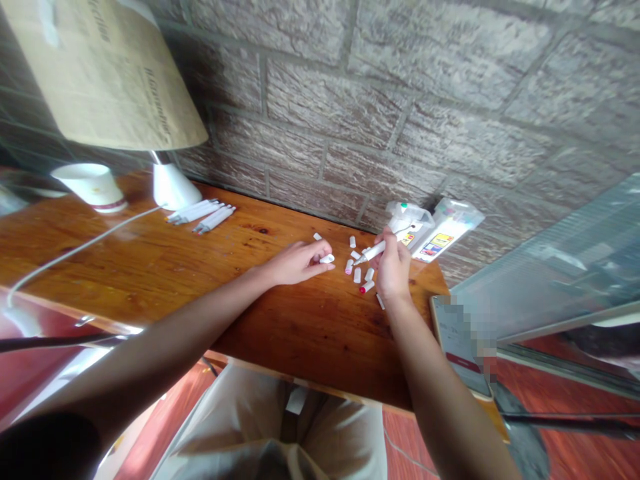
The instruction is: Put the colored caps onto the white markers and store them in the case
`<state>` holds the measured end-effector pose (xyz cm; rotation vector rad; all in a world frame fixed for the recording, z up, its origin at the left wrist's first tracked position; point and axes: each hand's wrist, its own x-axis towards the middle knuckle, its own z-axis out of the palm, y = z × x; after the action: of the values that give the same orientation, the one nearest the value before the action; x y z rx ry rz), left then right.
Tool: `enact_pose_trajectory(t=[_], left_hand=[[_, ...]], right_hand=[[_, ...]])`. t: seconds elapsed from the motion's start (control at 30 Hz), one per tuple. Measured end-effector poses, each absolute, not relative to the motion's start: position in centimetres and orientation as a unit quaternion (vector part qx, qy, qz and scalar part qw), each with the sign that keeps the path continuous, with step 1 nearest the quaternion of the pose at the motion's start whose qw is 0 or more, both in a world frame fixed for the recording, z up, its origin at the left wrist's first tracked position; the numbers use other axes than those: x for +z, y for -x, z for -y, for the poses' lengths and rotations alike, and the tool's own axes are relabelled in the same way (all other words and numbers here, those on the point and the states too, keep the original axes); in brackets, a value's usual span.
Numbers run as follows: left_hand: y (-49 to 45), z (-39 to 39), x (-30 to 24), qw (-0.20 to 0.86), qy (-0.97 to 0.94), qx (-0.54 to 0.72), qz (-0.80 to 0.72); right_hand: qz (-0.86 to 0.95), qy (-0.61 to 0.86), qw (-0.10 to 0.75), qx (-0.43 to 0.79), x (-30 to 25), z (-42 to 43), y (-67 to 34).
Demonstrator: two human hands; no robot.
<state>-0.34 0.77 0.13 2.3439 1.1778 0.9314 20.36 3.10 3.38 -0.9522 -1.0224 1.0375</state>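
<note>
Between the fingers of my left hand (303, 261) is a white marker cap (327, 259), its end turned to the right. My right hand (393, 270) grips a white marker (374, 251) whose bare tip points left, toward the cap, with a gap between the two. Several loose caps lie on the wood around and between my hands, among them one with a red end (367, 287) and one with a pink-purple end (349, 267). Just behind my right hand stands a clear plastic marker case (407, 217), partly covered by that hand.
A second case (445, 233) stands by the wall. Several white markers (200, 215) lie near the lamp base (173, 187), with a paper cup (95, 187) beside it. The lamp's cable (75, 250) crosses the table's left part. A phone (460, 347) lies at the right edge.
</note>
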Motion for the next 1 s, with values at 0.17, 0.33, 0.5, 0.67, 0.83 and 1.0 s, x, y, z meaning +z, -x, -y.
enact_pose_trajectory(t=[0.17, 0.33, 0.5, 0.67, 0.83, 1.0], left_hand=[[0.4, -0.8, 0.0, 0.179, -0.836, 0.32, -0.408], [0.5, -0.9, 0.0, 0.175, -0.838, 0.319, -0.406], [0.6, -0.9, 0.2, 0.161, -0.835, 0.33, -0.409], [0.5, -0.9, 0.2, 0.151, -0.838, 0.329, -0.409], [0.5, -0.9, 0.0, 0.148, -0.838, 0.327, -0.411], [0.5, -1.0, -0.1, 0.146, -0.84, 0.329, -0.406]], right_hand=[[0.481, 0.423, 0.62, 0.453, 3.3, -2.5, -20.0], [0.53, 0.423, 0.59, 0.439, 3.1, -2.2, -20.0], [0.573, 0.433, 0.544, 0.434, 2.2, -2.3, -20.1], [0.588, 0.416, 0.542, 0.434, 1.7, -2.4, -20.2], [0.611, 0.426, 0.527, 0.409, 1.8, -2.4, -20.2], [0.64, 0.438, 0.515, 0.365, 1.6, -2.5, -20.3]])
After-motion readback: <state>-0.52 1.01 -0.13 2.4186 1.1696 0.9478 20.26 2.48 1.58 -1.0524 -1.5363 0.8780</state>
